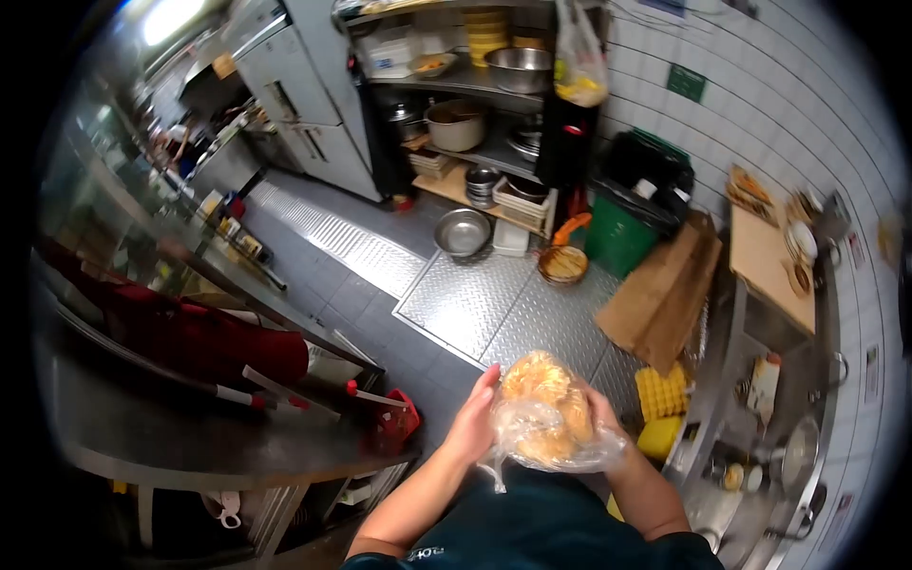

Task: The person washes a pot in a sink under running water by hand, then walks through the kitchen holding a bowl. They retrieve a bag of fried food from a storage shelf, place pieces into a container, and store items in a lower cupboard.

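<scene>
Between my two hands, in front of my dark shirt, is a clear plastic bag (546, 404) with golden-brown, lumpy food in it, whose kind I cannot make out. My left hand (472, 420) presses against the bag's left side with its fingers pointing forward. On the opposite side my right hand (604, 427) grips the bag, its fingers partly hidden behind the plastic. Loose, crumpled plastic hangs at the near side, toward my body.
A steel counter (228, 456) runs along my left. Ahead stand shelves with pots (456, 125) and a metal bowl (463, 233) on the floor. To the right are a green bin (622, 233), flattened cardboard (660, 294) and a sink (722, 494). A person (180, 142) is far off.
</scene>
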`<act>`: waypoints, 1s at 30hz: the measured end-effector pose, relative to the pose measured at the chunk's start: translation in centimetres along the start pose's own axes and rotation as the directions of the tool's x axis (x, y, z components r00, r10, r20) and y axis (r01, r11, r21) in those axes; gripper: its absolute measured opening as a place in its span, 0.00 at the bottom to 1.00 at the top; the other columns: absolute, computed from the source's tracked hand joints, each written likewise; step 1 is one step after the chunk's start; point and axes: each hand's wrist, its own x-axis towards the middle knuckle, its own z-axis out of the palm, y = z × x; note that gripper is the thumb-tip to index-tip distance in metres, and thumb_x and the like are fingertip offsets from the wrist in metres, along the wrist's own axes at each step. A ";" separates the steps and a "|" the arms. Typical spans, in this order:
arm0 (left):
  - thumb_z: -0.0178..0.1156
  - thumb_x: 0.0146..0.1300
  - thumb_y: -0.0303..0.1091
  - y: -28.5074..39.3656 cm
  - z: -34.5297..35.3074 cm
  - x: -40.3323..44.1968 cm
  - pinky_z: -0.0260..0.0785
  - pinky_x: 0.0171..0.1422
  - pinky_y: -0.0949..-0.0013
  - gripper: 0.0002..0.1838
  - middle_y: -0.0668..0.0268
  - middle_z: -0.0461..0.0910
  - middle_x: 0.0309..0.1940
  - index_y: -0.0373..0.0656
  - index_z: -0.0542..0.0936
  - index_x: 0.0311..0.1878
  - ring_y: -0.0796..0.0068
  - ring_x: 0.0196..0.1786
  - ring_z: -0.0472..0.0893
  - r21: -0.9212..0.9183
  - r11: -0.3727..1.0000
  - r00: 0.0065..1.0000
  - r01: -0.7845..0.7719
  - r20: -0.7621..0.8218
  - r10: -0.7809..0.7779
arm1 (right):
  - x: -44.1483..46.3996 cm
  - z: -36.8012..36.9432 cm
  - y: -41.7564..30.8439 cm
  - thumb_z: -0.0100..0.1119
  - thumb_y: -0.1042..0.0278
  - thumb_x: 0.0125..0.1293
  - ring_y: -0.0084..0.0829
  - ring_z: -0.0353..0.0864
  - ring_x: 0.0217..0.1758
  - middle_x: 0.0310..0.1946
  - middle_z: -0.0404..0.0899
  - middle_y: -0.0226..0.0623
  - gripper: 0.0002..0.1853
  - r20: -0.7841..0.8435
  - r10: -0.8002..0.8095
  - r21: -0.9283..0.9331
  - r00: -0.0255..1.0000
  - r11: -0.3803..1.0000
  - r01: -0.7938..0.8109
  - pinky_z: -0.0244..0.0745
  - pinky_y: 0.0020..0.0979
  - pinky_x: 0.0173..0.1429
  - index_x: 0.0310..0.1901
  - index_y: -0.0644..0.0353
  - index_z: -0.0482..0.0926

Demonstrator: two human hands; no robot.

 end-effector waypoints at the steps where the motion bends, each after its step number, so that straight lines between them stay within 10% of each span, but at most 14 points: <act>1: 0.59 0.69 0.57 1.9 -0.2 0.9 0.56 0.80 0.50 0.47 0.56 0.53 0.80 0.47 0.51 0.83 0.57 0.80 0.58 0.022 0.999 0.998 -0.025 -0.057 0.026 | 2.6 0.8 -0.9 0.46 0.53 0.79 0.39 0.77 0.68 0.66 0.76 0.41 0.25 -0.001 0.014 -0.008 1.000 1.000 -0.014 0.71 0.43 0.74 0.69 0.58 0.71; 5: 0.57 0.69 0.63 8.7 -8.9 7.5 0.69 0.69 0.48 0.45 0.58 0.67 0.73 0.45 0.59 0.79 0.60 0.68 0.72 -0.210 0.978 0.998 0.010 -0.057 -0.023 | 13.1 7.5 -3.6 0.45 0.46 0.75 0.46 0.77 0.68 0.66 0.76 0.46 0.31 0.071 -0.154 -0.272 0.985 0.948 0.168 0.71 0.50 0.74 0.70 0.60 0.71; 8: 0.58 0.68 0.65 13.0 -12.5 12.7 0.69 0.69 0.47 0.47 0.56 0.65 0.73 0.46 0.58 0.80 0.57 0.69 0.72 -0.066 0.998 1.000 0.012 -0.013 -0.012 | 25.0 7.1 -5.8 0.44 0.46 0.75 0.47 0.77 0.67 0.66 0.76 0.48 0.31 0.019 -0.068 -0.038 0.998 0.997 0.068 0.72 0.52 0.72 0.70 0.60 0.70; 12: 0.65 0.66 0.58 20.1 -14.9 19.8 0.63 0.75 0.47 0.54 0.49 0.56 0.79 0.44 0.47 0.83 0.50 0.77 0.63 0.281 0.959 0.994 0.027 -0.108 0.003 | 35.0 12.8 -7.7 0.43 0.50 0.76 0.44 0.79 0.65 0.63 0.77 0.45 0.27 0.082 -0.133 -0.173 0.988 0.974 0.146 0.76 0.46 0.68 0.68 0.58 0.71; 18: 0.73 0.64 0.44 28.1 -19.9 29.6 0.62 0.76 0.55 0.51 0.46 0.66 0.73 0.38 0.52 0.81 0.52 0.74 0.67 0.797 0.600 0.962 -0.075 -0.101 0.255 | 48.4 18.8 -8.9 0.44 0.57 0.76 0.41 0.79 0.63 0.62 0.76 0.43 0.24 0.042 -0.216 -0.265 0.976 0.939 0.219 0.77 0.45 0.65 0.68 0.57 0.69; 30: 0.72 0.65 0.43 46.0 -35.2 45.0 0.69 0.68 0.61 0.44 0.51 0.72 0.67 0.39 0.60 0.78 0.61 0.67 0.74 0.443 0.894 0.721 -0.066 -0.599 0.350 | 84.1 33.9 -13.3 0.45 0.64 0.77 0.40 0.73 0.69 0.67 0.72 0.46 0.26 0.293 0.122 -0.570 0.948 0.818 0.071 0.69 0.39 0.72 0.73 0.63 0.64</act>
